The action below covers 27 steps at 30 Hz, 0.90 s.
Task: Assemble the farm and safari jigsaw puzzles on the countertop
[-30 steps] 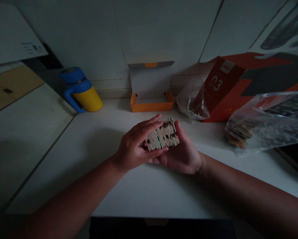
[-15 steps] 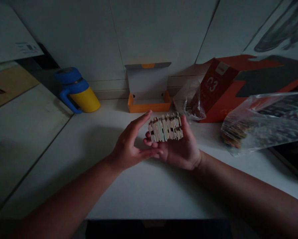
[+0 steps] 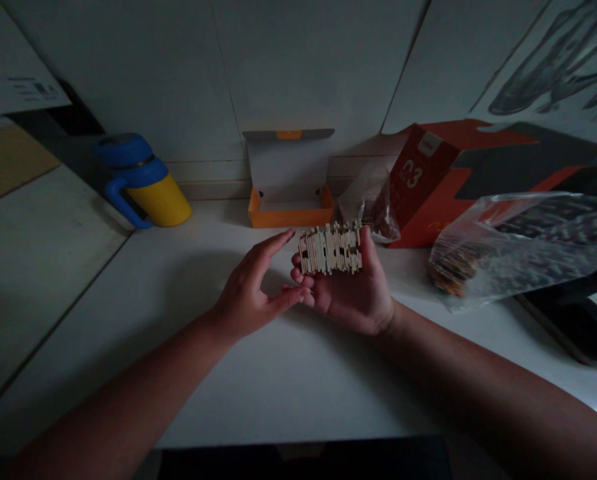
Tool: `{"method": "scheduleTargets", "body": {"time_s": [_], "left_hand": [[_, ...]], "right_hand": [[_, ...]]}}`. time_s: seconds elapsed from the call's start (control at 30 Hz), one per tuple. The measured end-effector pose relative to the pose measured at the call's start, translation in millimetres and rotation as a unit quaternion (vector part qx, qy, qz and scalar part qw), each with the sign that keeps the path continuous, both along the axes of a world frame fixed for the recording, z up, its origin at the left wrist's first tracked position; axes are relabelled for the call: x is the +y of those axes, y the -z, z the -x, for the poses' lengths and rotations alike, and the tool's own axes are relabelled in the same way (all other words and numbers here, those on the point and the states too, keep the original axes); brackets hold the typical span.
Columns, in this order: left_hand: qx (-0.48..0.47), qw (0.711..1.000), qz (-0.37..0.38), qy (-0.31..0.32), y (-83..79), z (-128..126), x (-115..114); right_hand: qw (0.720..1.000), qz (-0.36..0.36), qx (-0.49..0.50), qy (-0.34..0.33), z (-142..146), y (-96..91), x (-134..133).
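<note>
White tabletop (image 3: 258,393), right hand (image 3: 353,300) grasping a stack of cards (image 3: 330,251), left hand (image 3: 243,290) half spread just beside it.

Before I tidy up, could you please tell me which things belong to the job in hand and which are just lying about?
Job in hand: stack of thin pieces, in the right hand.

Apparently lying about: mug, open box, red box, small bag, large bag.
</note>
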<state>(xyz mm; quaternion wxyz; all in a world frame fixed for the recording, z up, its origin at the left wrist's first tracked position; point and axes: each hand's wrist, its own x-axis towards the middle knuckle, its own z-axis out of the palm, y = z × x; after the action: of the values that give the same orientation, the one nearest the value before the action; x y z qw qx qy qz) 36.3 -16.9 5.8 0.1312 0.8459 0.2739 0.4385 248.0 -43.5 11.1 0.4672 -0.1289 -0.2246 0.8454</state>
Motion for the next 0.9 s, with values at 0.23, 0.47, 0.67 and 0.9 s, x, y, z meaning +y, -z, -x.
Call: {"method": "scheduleTargets", "body": {"time_s": [0.23,0.47,0.67,0.9], "left_hand": [[0.003,0.999,-0.032,0.023,-4.3,-1.2,-0.5],[0.003,1.000,-0.016,0.017,-1.2,-0.8,0.9],[-0.009,1.000,0.011,-0.009,1.0,2.5,2.4],[0.037,0.997,0.066,-0.008,8.1,2.2,10.0]], "right_hand": [[0.999,0.003,-0.027,0.032,1.1,0.3,1.3],[0.894,-0.232,-0.357,0.142,-10.3,11.9,10.7],[0.568,-0.423,-0.680,0.190,-25.9,11.7,17.3],[0.467,-0.465,-0.736,0.154,-24.1,26.7,23.5]]}}
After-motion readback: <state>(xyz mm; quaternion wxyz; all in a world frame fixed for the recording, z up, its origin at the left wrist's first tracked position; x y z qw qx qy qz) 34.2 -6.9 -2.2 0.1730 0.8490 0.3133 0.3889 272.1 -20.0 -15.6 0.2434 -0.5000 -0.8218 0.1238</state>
